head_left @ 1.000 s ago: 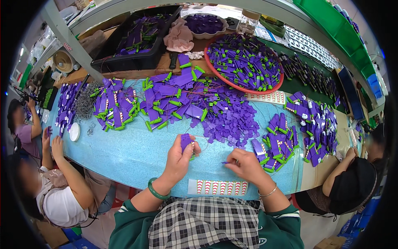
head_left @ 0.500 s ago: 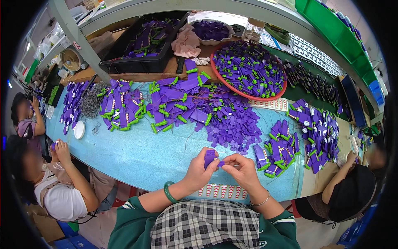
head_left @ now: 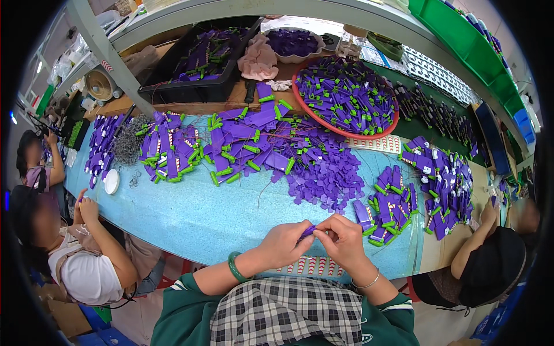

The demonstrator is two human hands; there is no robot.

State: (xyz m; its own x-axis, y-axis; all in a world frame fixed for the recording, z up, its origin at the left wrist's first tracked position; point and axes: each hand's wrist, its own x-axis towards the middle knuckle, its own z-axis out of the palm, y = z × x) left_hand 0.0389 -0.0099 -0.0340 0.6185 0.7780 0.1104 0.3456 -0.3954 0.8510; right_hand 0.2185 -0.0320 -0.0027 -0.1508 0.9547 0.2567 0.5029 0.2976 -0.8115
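Note:
Close to the table's front edge, my left hand (head_left: 288, 241) is closed around a small purple plastic part (head_left: 307, 232), most of it hidden by the fingers. My right hand (head_left: 341, 237) pinches the same part at its right end, fingertips pressed together. Beyond my hands lies a heap of small flat purple pieces (head_left: 326, 181). Right of it is a pile of purple parts with green ends (head_left: 388, 207), some bearing striped stickers. A sticker strip with red marks (head_left: 309, 267) rests at the table edge below my hands.
Longer purple-and-green parts (head_left: 248, 138) with thin wires cover the table's middle. A red basket (head_left: 398, 124) and a black tray (head_left: 173, 91) hold more. A white lid (head_left: 112, 181) lies left. Co-workers sit left (head_left: 86, 271) and right (head_left: 485, 271). A shelf rail (head_left: 259, 11) crosses overhead.
The purple part has turned in my fingers, and its broad face no longer shows. My left hand has shifted right and slightly down, and both hands are closer together.

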